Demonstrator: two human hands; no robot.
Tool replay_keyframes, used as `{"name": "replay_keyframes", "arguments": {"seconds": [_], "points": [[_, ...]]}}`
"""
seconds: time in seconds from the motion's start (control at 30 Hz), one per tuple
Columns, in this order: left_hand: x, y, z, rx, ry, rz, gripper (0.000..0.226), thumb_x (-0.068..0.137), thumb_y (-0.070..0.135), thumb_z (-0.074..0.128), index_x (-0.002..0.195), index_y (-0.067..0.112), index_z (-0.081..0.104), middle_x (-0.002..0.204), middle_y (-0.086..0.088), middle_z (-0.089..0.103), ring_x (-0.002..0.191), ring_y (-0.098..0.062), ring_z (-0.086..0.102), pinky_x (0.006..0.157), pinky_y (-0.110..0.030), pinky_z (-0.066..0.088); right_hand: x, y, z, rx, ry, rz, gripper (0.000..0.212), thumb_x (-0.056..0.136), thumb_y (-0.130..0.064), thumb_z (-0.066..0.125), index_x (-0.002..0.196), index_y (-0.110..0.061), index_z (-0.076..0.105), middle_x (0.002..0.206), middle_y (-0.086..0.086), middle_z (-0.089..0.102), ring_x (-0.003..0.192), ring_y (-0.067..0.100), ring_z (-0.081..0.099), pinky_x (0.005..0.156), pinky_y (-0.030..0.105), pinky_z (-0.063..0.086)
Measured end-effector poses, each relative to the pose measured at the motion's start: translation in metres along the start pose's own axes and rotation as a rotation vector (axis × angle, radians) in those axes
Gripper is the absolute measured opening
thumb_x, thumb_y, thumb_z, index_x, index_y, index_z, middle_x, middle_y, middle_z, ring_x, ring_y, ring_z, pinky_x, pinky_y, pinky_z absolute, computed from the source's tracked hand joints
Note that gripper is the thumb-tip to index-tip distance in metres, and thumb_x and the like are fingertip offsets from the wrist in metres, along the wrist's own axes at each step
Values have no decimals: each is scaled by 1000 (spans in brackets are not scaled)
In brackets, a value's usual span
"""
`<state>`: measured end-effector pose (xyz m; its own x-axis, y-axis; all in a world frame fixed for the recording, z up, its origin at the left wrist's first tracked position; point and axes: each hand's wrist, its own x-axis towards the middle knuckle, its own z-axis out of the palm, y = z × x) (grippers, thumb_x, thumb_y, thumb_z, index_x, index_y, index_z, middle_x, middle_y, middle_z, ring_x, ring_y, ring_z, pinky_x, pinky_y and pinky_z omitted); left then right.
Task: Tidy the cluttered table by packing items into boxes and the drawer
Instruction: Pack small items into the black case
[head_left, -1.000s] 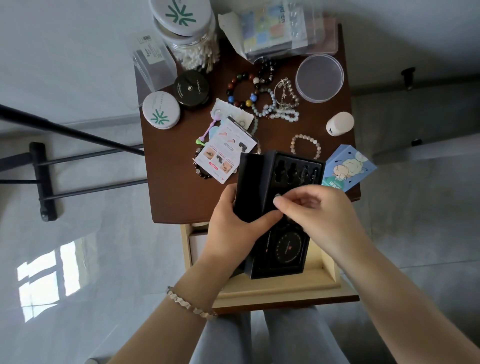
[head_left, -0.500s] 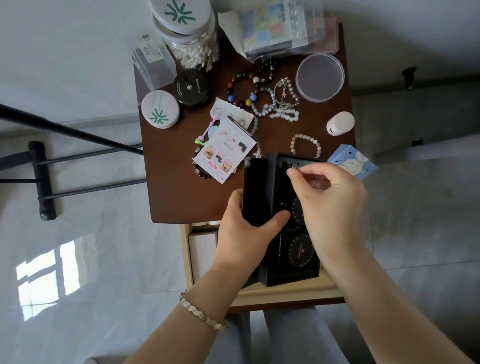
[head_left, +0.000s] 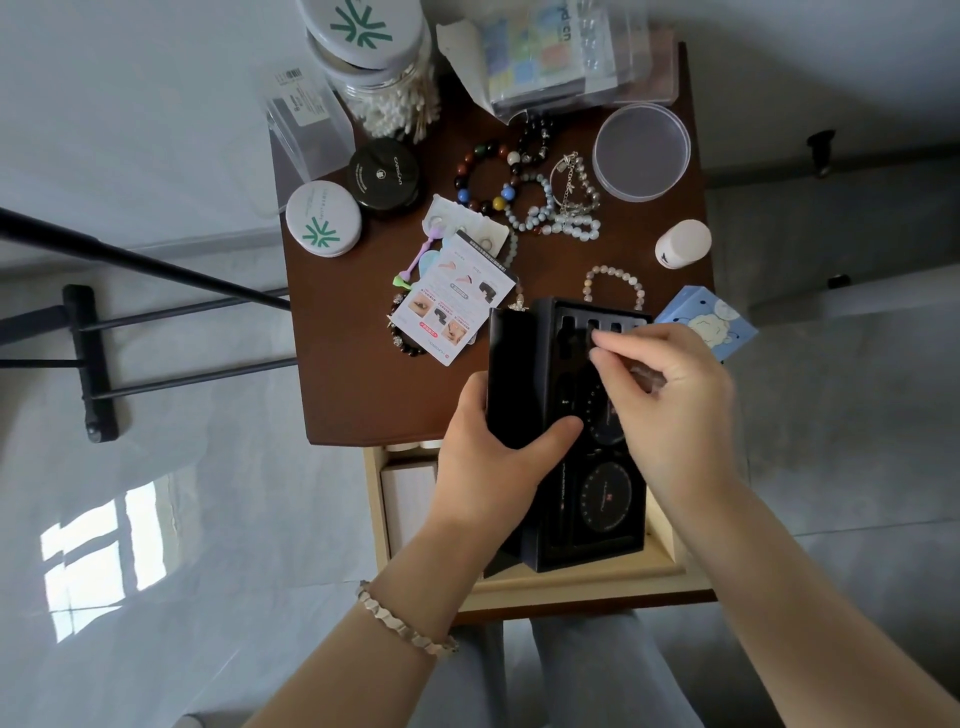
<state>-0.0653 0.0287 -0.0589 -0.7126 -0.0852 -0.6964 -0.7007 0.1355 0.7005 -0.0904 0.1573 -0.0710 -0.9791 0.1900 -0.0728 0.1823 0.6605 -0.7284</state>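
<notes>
An open black box (head_left: 597, 499) with round printed dials and a row of small slots is held upright over the open wooden drawer (head_left: 571, 584). My left hand (head_left: 493, 467) grips its black lid flap (head_left: 511, 364), thumb across the front. My right hand (head_left: 670, 405) hovers over the box's slotted top with fingers curled and thumb and forefinger pinched together. What they pinch, if anything, is too small to see.
The brown table (head_left: 353, 374) holds a printed card (head_left: 457, 306), bead bracelets (head_left: 488, 182), a pale bracelet (head_left: 613, 275), a white bottle (head_left: 683, 243), a blue carton (head_left: 711, 322), a black compact (head_left: 383, 174), a white tin (head_left: 323, 218), a cotton-swab jar (head_left: 389, 98) and a clear round lid (head_left: 641, 150).
The box and both hands rose slightly toward the table edge. My right hand moved from the box's middle up to its slotted top.
</notes>
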Motion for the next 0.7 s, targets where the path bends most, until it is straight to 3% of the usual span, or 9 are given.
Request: {"name": "replay_keyframes", "arguments": {"seconds": [0.17, 0.27, 0.33, 0.5, 0.63, 0.7], "points": [[0, -3, -1, -9, 23, -38, 38, 74, 22, 77, 101, 29, 51, 89, 17, 62, 71, 19, 57, 53, 0, 43, 7, -3, -1, -9, -194, 82, 25, 83, -3, 62, 103, -15, 70, 92, 6, 62, 72, 7, 57, 67, 3, 41], [-1, -5, -1, -7, 44, -59, 39, 75, 24, 77, 105, 25, 51, 88, 18, 61, 68, 17, 57, 50, 1, 41, 8, -12, -6, 217, -273, 242, 43, 86, 11, 42, 107, -19, 65, 99, 1, 60, 81, 3, 61, 74, 5, 46], [-2, -6, -1, 6, 53, -65, 40, 74, 27, 77, 105, 26, 51, 89, 18, 60, 71, 11, 58, 50, 1, 41, 4, -18, -9, 385, -245, 307, 44, 90, 11, 37, 100, -24, 62, 98, -3, 63, 87, -2, 65, 77, 7, 48], [-2, -6, -1, 61, 34, -39, 41, 73, 29, 77, 105, 27, 51, 90, 17, 61, 77, 7, 59, 55, -1, 45, -3, -23, -3, 526, -87, 357, 19, 93, -2, 48, 94, -19, 56, 88, -2, 61, 87, 1, 68, 72, 11, 51], [-4, -5, 0, 70, 8, -37, 46, 73, 30, 78, 110, 28, 50, 93, 17, 61, 82, 4, 60, 56, -1, 46, -6, -21, 0, 488, 93, 351, 21, 84, -6, 65, 84, -27, 58, 84, -4, 67, 81, 8, 69, 73, 20, 55], [-5, -5, 0, 66, 0, -31, 46, 73, 28, 78, 110, 27, 50, 94, 16, 62, 82, 3, 61, 56, -2, 46, -6, -21, 2, 404, 139, 321, 18, 79, -9, 71, 83, -24, 62, 81, -11, 67, 79, 4, 66, 71, 13, 50]]}}
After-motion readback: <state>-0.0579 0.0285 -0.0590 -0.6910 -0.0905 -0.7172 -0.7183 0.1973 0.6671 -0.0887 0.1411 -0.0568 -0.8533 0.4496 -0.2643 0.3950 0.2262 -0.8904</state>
